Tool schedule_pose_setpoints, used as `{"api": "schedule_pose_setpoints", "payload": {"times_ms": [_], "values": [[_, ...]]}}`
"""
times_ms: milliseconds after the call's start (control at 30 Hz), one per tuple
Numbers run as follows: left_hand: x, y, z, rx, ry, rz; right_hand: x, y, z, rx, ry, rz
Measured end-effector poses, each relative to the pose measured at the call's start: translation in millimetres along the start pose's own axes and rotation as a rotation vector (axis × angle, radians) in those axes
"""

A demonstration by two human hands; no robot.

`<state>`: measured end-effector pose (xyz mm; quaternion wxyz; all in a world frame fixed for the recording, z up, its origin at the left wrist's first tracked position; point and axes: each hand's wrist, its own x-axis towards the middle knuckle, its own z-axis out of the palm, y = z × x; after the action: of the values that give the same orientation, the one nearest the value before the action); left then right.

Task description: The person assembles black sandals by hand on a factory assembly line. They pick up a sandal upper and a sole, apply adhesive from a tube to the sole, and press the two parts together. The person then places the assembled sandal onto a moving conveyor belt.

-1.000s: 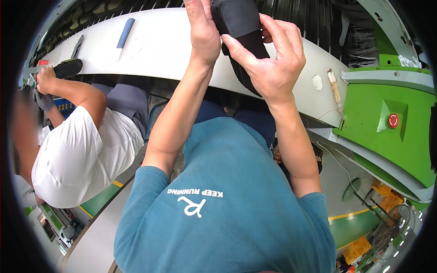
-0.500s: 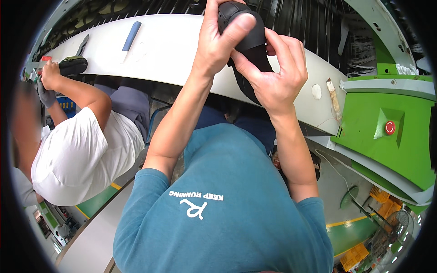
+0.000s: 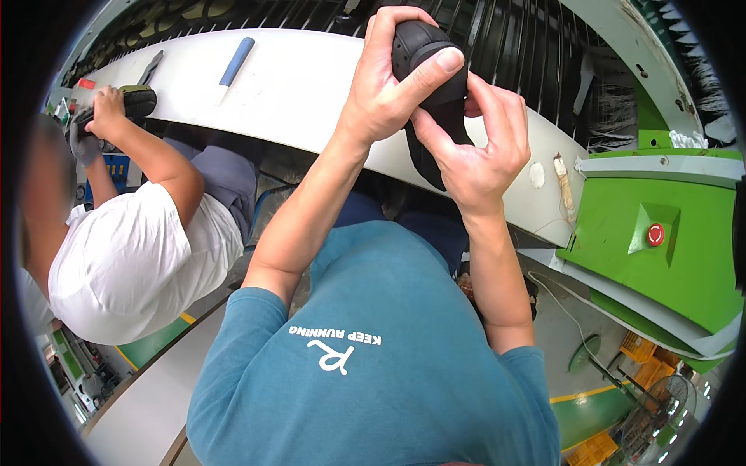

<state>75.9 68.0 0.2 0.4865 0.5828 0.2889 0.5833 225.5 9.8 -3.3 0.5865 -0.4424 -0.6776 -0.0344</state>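
Left hand (image 3: 388,97) is gripping a black shoe (image 3: 444,99), right hand (image 3: 486,147) pinching it too; blue-handled tool (image 3: 237,62) left of the shoe.

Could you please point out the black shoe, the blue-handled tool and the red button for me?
Black shoe (image 3: 446,110), head view: middle of its dark surface.
Blue-handled tool (image 3: 237,62), head view: middle of its handle.
Red button (image 3: 656,234), head view: centre of its round cap.

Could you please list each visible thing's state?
Black shoe, held by left bare hand and right bare hand.
Slim blue-handled tool, lying on white table.
Round red button on green machine, pressed or not unclear.
Caged grey fan, spinning or still unclear.
Long dark object, held by white-shirted co-worker.
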Motion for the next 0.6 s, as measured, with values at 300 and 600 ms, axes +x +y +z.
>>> {"api": "schedule_pose_setpoints", "payload": {"times_ms": [300, 600], "values": [[-0.1, 4.4, -4.6, 0.141, 0.066, 0.135, 2.9, -10.4, -2.6, 0.061, -0.010, 0.040], [-1.9, 15.0, -15.3, 0.240, -0.024, 0.199, 61.0, 7.4, -38.5, 0.640, -0.450, 0.399]]}}
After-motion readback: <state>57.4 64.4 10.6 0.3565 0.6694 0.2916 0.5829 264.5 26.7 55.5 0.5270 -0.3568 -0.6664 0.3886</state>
